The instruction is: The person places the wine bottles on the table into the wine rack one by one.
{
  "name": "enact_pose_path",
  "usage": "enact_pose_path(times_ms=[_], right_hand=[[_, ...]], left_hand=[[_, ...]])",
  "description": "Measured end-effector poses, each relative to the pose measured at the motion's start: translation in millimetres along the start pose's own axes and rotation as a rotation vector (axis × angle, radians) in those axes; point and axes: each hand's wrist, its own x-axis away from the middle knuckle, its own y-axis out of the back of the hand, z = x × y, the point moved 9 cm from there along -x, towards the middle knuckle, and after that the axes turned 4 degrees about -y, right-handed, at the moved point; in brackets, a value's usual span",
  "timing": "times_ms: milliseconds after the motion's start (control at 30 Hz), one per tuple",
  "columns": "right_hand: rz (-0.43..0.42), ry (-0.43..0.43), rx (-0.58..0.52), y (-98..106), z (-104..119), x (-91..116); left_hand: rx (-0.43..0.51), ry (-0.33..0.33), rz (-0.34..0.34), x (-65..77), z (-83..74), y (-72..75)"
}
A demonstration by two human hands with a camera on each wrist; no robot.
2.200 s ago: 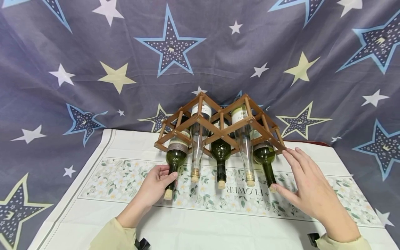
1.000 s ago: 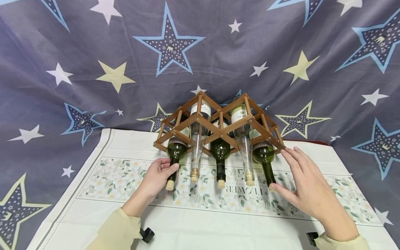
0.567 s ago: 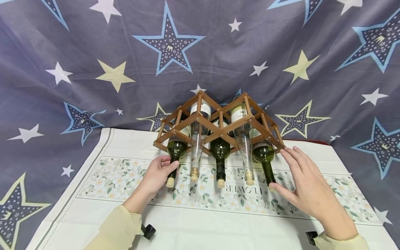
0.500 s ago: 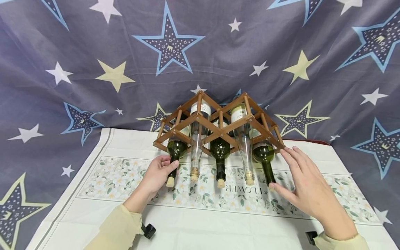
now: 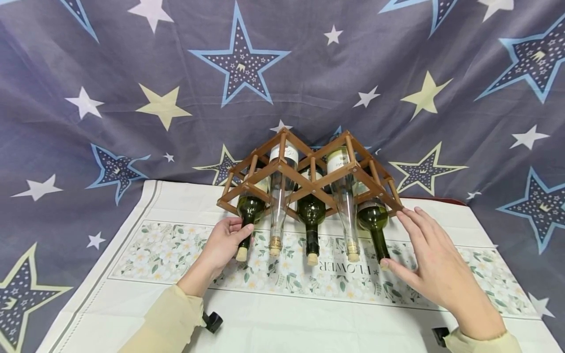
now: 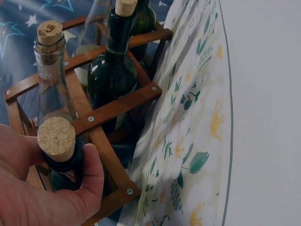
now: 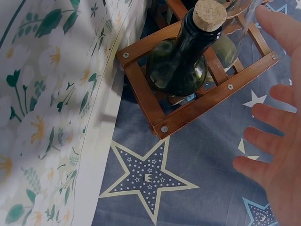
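Note:
A brown wooden wine rack (image 5: 314, 190) lies on the table with several corked bottles in it, necks toward me. My left hand (image 5: 218, 247) grips the neck of the leftmost green wine bottle (image 5: 249, 208), thumb on the near side. In the left wrist view its cork (image 6: 56, 139) shows between thumb and fingers. My right hand (image 5: 441, 267) has its fingers spread at the rack's right end, fingertips by the corner. Its thumb is near the cork of the rightmost green bottle (image 5: 373, 223); contact is unclear. In the right wrist view the right hand (image 7: 288, 155) holds nothing.
Two clear bottles (image 5: 277, 206) and a middle green bottle (image 5: 311, 215) sit between the outer ones. A white tablecloth (image 5: 300, 328) with a floral band covers the table. A star-patterned cloth (image 5: 309, 78) hangs right behind the rack.
The leftmost green bottle has slid further back into the rack, its cork now farther from me. My left hand has moved forward with it. The right hand has hardly moved.

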Motion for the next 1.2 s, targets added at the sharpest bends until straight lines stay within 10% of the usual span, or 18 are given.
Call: enact_pose_path(times_ms=[800,1200], right_hand=[[-0.004,-0.001,-0.003,-1,-2,0],[0.009,-0.014,-0.001,-2,-3,1]], left_hand=[[-0.060,-0.004,-0.031,6.0,-2.8,5.9],[-0.297,-0.191,-0.126,18.0,-25.3,17.3]])
